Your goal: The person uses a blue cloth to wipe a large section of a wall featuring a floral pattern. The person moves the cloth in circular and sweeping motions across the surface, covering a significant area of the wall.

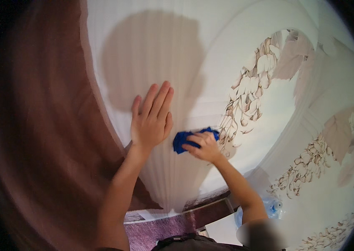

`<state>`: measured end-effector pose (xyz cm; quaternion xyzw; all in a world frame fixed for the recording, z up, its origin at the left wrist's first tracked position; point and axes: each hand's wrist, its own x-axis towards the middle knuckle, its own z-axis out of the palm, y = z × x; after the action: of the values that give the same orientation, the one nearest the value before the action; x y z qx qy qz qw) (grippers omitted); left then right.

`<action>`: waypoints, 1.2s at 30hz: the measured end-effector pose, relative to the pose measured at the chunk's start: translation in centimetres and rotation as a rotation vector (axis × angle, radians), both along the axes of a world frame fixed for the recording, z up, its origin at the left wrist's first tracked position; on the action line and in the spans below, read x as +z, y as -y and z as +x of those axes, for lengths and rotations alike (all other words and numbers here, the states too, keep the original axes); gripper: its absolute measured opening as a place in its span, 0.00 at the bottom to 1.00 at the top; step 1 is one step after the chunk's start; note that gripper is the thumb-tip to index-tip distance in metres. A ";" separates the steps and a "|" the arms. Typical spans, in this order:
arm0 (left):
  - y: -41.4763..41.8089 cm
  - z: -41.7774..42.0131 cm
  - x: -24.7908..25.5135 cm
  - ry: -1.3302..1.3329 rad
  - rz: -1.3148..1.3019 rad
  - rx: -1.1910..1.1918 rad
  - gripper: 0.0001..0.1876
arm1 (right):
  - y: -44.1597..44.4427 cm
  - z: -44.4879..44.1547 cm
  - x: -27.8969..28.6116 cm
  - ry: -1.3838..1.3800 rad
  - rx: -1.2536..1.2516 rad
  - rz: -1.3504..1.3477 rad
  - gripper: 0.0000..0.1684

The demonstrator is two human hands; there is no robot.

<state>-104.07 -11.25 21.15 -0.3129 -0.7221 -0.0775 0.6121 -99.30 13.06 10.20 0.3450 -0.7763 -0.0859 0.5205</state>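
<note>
My left hand (150,120) lies flat, fingers stretched out, against a pale, sheer-looking curtain (164,175) with fine folds. Nothing is in it. Just to its right, my right hand (206,146) grips a crumpled blue cloth (182,142). The cloth is at the pale surface, beside the lower end of a printed hanging flower cluster (242,97). Whether it touches the curtain or the wall is hard to tell. My right hand is slightly blurred. A round shadow (153,53) falls on the pale surface above my left hand.
A heavy brown curtain (45,109) hangs along the left. More printed flowers (308,160) cover the wall at right. Below are a purple carpet (161,232), a white furniture top (224,229) and a clear bluish plastic bottle (275,207) near my right forearm.
</note>
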 end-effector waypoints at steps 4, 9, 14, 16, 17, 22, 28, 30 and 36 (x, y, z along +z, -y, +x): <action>0.4 0.0 -0.2 -0.019 0.016 -0.012 0.31 | -1.4 0.3 5.8 0.039 -0.012 -0.151 0.21; 0.1 0.0 -0.5 -0.018 0.034 -0.048 0.32 | -0.1 -0.5 7.4 -0.255 0.114 -0.593 0.22; -0.1 0.0 -0.5 0.005 0.036 -0.064 0.33 | 0.9 -0.7 -0.5 -0.213 0.065 -0.392 0.23; 0.0 0.1 -0.4 0.018 0.019 -0.042 0.33 | 1.2 -0.2 -5.1 0.046 0.007 -0.268 0.20; 0.0 0.1 -0.4 0.023 0.008 -0.038 0.34 | 1.5 -0.5 -7.6 0.087 0.006 -0.218 0.17; 0.2 -0.6 -0.4 -0.017 0.002 0.000 0.34 | 2.1 0.6 -6.8 0.008 0.024 0.175 0.19; 0.0 -0.4 -0.1 -0.003 -0.012 -0.006 0.34 | -0.1 -0.2 3.3 -0.085 -0.012 0.062 0.20; 0.0 -0.4 -0.1 0.001 -0.015 -0.006 0.34 | -0.3 -0.4 8.0 -0.130 0.056 -0.114 0.22; 0.0 0.0 -0.1 0.029 -0.036 0.022 0.34 | 1.6 -1.0 10.3 -0.350 0.072 -0.547 0.23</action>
<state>-104.11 -11.30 21.01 -0.3147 -0.7356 -0.0625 0.5967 -100.33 11.46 20.51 0.1995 -0.6566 0.0862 0.7222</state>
